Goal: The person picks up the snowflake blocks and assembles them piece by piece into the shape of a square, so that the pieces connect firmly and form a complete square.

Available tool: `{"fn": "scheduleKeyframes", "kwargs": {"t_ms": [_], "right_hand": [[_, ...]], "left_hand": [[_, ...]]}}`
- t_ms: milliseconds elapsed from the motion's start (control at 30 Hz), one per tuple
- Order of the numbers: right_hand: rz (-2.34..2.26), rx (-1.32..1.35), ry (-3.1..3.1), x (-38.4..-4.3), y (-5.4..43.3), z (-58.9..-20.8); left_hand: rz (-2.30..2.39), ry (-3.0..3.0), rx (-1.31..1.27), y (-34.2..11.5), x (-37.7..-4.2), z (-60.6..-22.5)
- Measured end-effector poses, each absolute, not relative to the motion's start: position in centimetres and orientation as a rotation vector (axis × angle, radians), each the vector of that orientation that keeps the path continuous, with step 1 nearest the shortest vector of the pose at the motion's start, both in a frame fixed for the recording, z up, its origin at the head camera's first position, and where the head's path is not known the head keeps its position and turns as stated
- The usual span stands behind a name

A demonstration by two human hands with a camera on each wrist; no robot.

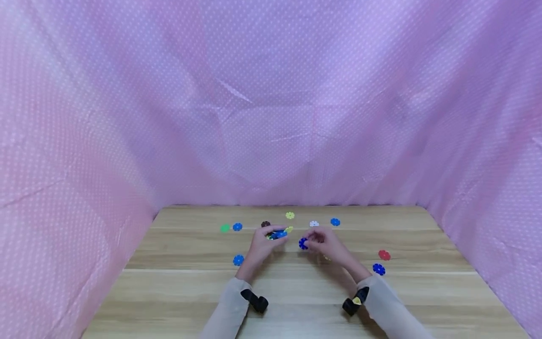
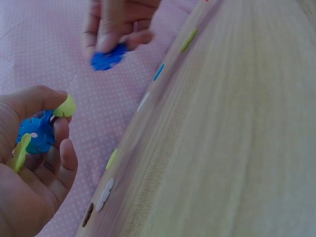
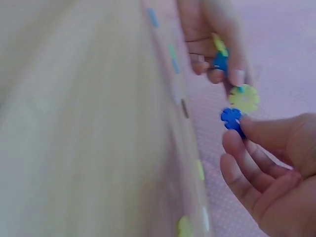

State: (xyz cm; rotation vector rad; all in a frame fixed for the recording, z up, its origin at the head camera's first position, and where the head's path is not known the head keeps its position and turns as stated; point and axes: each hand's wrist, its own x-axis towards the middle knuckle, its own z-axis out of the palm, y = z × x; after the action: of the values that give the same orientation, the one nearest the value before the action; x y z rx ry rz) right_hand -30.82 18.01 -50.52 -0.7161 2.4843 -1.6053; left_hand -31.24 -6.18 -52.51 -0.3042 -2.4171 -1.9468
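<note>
Head view, clock centred between your hands, twelve at the far side: the pale wood-grain table (image 1: 296, 310) lies before a pink, white-dotted curtain (image 1: 262, 103).
Your left hand (image 1: 259, 247): curled round a joined cluster (image 1: 279, 234) of blue and yellow notched, flower-shaped plastic discs, at nine.
Your right hand (image 1: 329, 244): pinching a dark blue notched plastic disc (image 1: 303, 243), at three, near the cluster but apart.
Loose discs, left side: blue (image 1: 238, 260) at eight; green (image 1: 225, 228) and another blue one (image 1: 237, 227) at nine; dark brown (image 1: 265, 224) at ten.
Loose discs, far and right side: yellow (image 1: 290, 215) at twelve; white (image 1: 314, 224) and light blue (image 1: 335, 221) at two; red (image 1: 384, 254) at three; a second dark blue one (image 1: 378, 269) at four.
Left wrist view: your left hand is at eight o'clock, yellow discs on either side of the cluster's blue; your right hand, at eleven, grips its disc with a gap between.
Right wrist view: your right hand is at four o'clock, thumb and finger on the dark blue disc; it sits just beside the cluster's yellow disc, your left hand beyond at one.
</note>
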Motion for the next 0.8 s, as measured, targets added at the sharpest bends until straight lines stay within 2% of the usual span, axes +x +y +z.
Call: {"fn": "scheduleKeyframes", "kwargs": {"t_ms": [400, 800], "right_hand": [[-1.921, -0.378, 2.365, -33.1, 16.4, -49.8], [-1.979, -0.301, 2.266, -33.4, 16.2, -50.3]], "left_hand": [[-1.962, -2.439, -0.343, -5.8, -31.2, -52.7], [-1.976, -2.414, -0.405, -5.7, -31.2, -52.8]]}}
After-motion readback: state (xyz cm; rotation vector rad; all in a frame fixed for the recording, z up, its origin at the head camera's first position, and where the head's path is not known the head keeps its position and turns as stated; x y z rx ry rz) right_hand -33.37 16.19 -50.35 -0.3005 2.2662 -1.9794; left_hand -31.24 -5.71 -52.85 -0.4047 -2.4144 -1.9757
